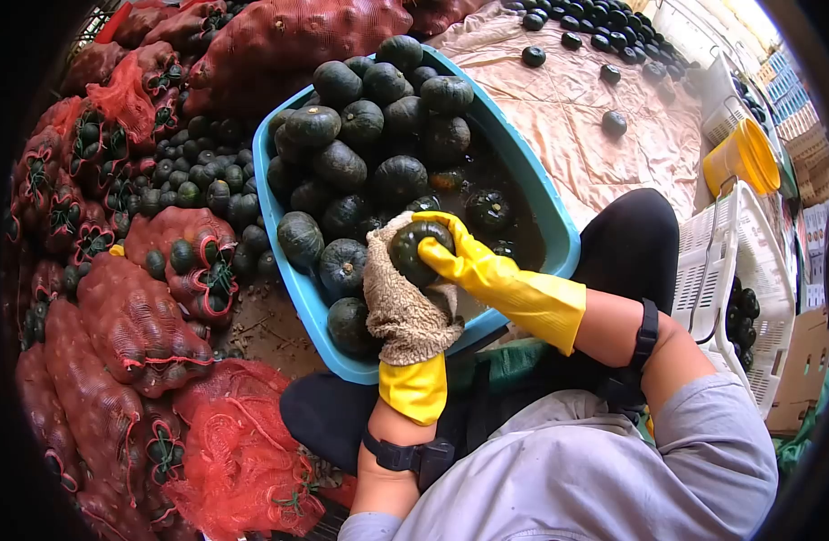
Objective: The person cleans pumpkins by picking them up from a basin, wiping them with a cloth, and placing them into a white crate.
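A small dark green pumpkin (418, 252) is held between my two hands over the near part of a blue tub (561, 242). My right hand (473, 266), in a yellow rubber glove, grips it from the right with the thumb across its face. A tan terry cloth (398, 311) covers my left hand (413, 383) over another yellow glove and wraps the pumpkin's left side. The cloth hides my left fingers. More pumpkins (338, 84) are heaped in the tub, and some sit in dark water (523, 221) on its right side.
Red mesh sacks (126, 316) of pumpkins crowd the left, with loose pumpkins (198, 171) beside the tub. On the right, pumpkins (615, 123) lie on a pale sheet (559, 108). White crates (753, 298) and a yellow bucket (742, 158) stand at the far right.
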`<state>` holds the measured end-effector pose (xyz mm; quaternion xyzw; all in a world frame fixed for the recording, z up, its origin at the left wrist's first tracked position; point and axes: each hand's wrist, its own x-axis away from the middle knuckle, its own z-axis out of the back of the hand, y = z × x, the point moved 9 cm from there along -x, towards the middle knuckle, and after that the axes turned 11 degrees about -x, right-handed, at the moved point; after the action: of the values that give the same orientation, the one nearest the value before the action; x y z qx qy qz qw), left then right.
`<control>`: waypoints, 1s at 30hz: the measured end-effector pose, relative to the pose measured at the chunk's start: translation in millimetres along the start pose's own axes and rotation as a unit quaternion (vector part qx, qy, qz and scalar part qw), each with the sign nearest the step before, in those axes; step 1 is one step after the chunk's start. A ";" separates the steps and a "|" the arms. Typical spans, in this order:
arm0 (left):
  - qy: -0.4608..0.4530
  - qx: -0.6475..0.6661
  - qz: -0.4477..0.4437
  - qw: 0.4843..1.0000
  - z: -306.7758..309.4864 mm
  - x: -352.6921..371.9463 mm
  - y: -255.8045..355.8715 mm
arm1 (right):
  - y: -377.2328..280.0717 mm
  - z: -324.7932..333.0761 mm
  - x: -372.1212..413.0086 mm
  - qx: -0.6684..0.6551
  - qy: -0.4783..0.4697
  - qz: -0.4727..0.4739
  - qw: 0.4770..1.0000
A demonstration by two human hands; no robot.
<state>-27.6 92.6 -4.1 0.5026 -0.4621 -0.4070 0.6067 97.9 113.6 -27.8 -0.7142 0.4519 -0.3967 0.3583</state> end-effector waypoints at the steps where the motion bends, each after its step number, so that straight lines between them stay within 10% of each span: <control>1: -0.007 -0.017 -0.001 1.000 4.4 0.6 -4.5 | -23.6 0.7 0.2 0.261 -0.003 0.073 0.963; 5: -0.023 -0.063 0.017 0.998 19.4 0.0 -32.9 | -39.3 -22.5 19.6 0.400 -0.216 0.205 0.867; 7: -0.035 0.000 0.060 0.998 19.1 -9.9 -44.7 | -49.4 -14.0 24.2 0.448 -0.210 0.007 0.869; 11: 0.022 0.309 0.268 0.912 -5.3 -2.9 -29.9 | -6.3 39.8 4.6 0.670 -0.089 -0.030 0.737; 14: 0.008 -0.184 -0.073 0.980 10.2 -23.6 -0.3 | 67.2 64.1 -23.3 0.725 -0.086 -0.104 0.675; 17: -0.028 -0.576 -0.288 0.765 -19.1 -16.2 12.1 | 73.3 76.2 -37.1 0.727 -0.172 -0.217 0.628; 21: -0.164 -0.833 -0.224 0.478 -49.9 5.5 61.9 | 33.3 82.0 -30.0 0.639 -0.113 -0.093 0.755; 26: -0.120 -0.794 -0.293 0.519 -51.0 -4.5 47.0 | -58.9 100.5 -17.5 0.213 0.037 -0.046 0.975; 30: -0.057 -0.748 -0.371 0.547 -46.0 4.4 48.8 | -177.0 213.6 1.8 -0.241 -0.002 0.217 0.946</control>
<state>19.5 107.1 41.6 -0.0306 0.2037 -0.8225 0.5302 352.5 203.9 35.2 -0.6648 0.6772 -0.1872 0.2536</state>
